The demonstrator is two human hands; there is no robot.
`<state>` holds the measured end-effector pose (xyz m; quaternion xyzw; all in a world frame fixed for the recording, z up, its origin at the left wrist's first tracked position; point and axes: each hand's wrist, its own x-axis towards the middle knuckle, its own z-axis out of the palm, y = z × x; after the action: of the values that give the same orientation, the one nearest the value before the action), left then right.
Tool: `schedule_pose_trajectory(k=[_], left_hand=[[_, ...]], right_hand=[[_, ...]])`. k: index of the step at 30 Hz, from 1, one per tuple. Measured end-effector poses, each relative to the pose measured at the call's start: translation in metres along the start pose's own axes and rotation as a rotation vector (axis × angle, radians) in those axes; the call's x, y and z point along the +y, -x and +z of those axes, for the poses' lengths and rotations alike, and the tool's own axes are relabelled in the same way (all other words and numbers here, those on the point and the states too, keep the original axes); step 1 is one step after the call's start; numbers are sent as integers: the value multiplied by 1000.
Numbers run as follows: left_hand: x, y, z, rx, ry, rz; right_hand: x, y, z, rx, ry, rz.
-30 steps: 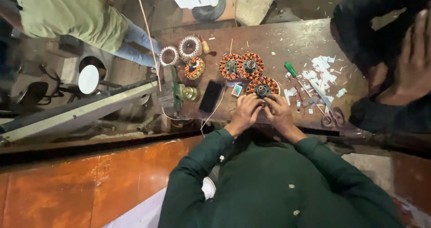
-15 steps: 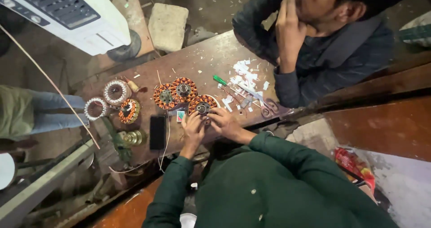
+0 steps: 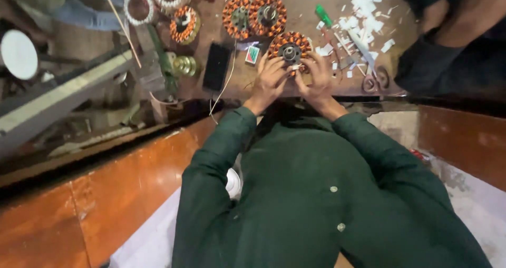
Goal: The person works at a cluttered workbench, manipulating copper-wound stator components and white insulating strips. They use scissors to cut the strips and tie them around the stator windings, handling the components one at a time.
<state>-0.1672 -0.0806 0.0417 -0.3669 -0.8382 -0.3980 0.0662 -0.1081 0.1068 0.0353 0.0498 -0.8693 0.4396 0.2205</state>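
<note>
Dim, warm light falls from above onto the desk point(image 3: 221, 96); the edges sink into shadow, with wide-angle bending and soft blur throughout.

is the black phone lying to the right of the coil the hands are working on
No, the black phone lies left of the copper coil that both hands touch.

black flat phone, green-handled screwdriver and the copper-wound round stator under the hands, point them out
black flat phone point(image 3: 216, 66), head view, middle of its dark face
green-handled screwdriver point(image 3: 323, 15), head view, on the green handle
copper-wound round stator point(image 3: 289, 50), head view, on its grey centre hub
</note>
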Motion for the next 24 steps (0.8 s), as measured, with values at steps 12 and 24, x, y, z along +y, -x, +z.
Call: schedule_pose_trajectory(k=[12, 24], left_hand=[[-19, 10, 4, 61, 57, 6], [-32, 3, 12, 30, 210, -71]], right_hand=[[-9, 0, 15, -7, 57, 37], [3, 1, 17, -52, 13, 95]])
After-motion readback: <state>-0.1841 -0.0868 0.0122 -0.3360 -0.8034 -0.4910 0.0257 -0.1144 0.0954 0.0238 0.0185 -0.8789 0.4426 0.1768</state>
